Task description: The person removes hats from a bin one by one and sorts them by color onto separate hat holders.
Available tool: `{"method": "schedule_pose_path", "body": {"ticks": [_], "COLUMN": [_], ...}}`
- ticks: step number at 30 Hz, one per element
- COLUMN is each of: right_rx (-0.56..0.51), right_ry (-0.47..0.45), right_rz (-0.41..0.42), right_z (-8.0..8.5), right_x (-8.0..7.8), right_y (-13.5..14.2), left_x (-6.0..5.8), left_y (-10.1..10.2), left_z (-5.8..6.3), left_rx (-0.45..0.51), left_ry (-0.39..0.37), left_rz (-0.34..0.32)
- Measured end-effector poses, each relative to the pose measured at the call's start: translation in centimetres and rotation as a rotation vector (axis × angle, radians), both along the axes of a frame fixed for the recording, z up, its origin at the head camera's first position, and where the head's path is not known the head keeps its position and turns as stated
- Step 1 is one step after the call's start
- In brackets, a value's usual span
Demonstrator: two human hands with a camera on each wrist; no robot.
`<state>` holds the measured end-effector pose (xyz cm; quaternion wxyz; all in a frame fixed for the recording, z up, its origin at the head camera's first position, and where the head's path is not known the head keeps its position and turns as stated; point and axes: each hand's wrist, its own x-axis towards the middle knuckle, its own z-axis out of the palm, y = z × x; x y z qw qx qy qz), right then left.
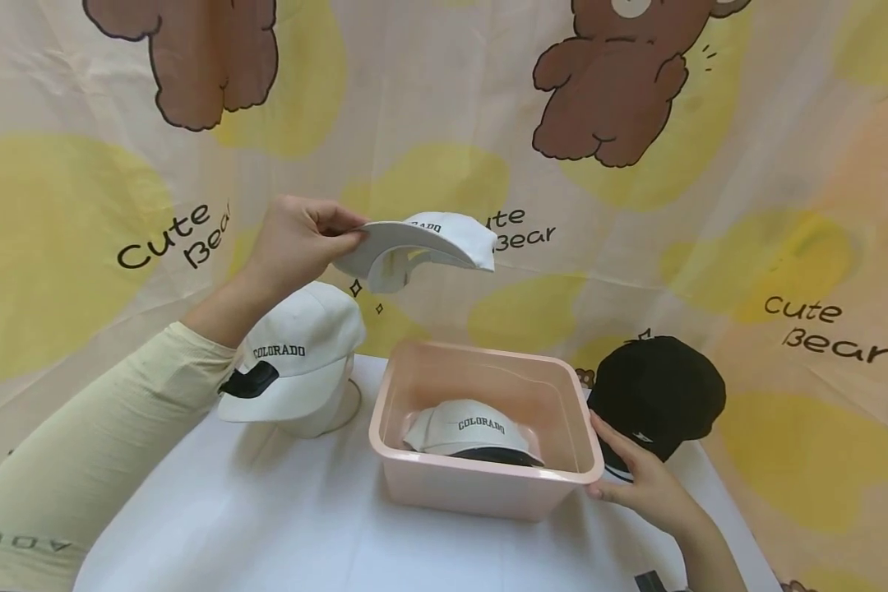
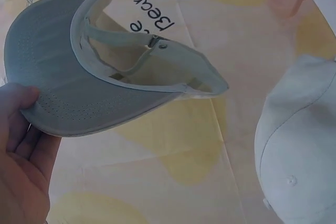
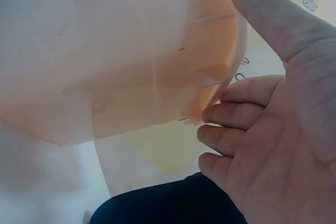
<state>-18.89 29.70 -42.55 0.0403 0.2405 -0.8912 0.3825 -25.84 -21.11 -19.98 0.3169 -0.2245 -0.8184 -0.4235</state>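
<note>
My left hand (image 1: 296,238) pinches a white baseball cap (image 1: 451,234) by its brim, high above the table. In the left wrist view, the grey underside of the brim (image 2: 47,56) and the hollow crown with its back strap face the camera. A pink plastic bin (image 1: 459,485) stands below, and inside it lies another white cap (image 1: 481,423) lettered COLORADO with a dark brim edge. My right hand (image 1: 647,485) holds the bin's right front corner, thumb and fingers at the rim; the right wrist view shows the bin wall (image 3: 131,51) close up.
On the left, a white COLORADO cap (image 1: 303,329) sits on a stand (image 1: 340,411), partly behind my left forearm. A black cap (image 1: 659,395) stands right of the bin, beside my right hand. A bear-print cloth (image 1: 429,99) hangs behind the white table (image 1: 266,510).
</note>
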Motion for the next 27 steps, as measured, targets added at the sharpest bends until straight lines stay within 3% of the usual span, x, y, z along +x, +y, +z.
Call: {"method": "schedule_pose_path", "body": {"ticks": [5, 12, 19, 24, 27], "right_rx": [0.028, -0.047, -0.034, -0.133, -0.186], "right_ry": [0.029, 0.103, 0.054, -0.027, -0.067], "right_rz": [-0.036, 0.003, 0.035, 0.088, 0.073], "right_z": [1.9, 7.5, 11.5, 13.0, 13.9], "right_x": [1.6, 2.4, 0.3, -1.9, -3.2], "right_y": [-0.1, -1.9, -5.3, -7.5, -8.7], "left_x": [0.2, 0.6, 0.9, 1.2, 1.4], "left_y": [-0.3, -0.9, -1.5, -1.8, -2.0], "left_z": [-0.5, -0.2, 0.1, 0.2, 0.3], "left_rx": [0.004, 0.024, 0.033, 0.048, 0.062], "left_ry": [0.017, 0.026, 0.048, 0.044, 0.043], "left_rz": [0.014, 0.044, 0.061, 0.070, 0.075]}}
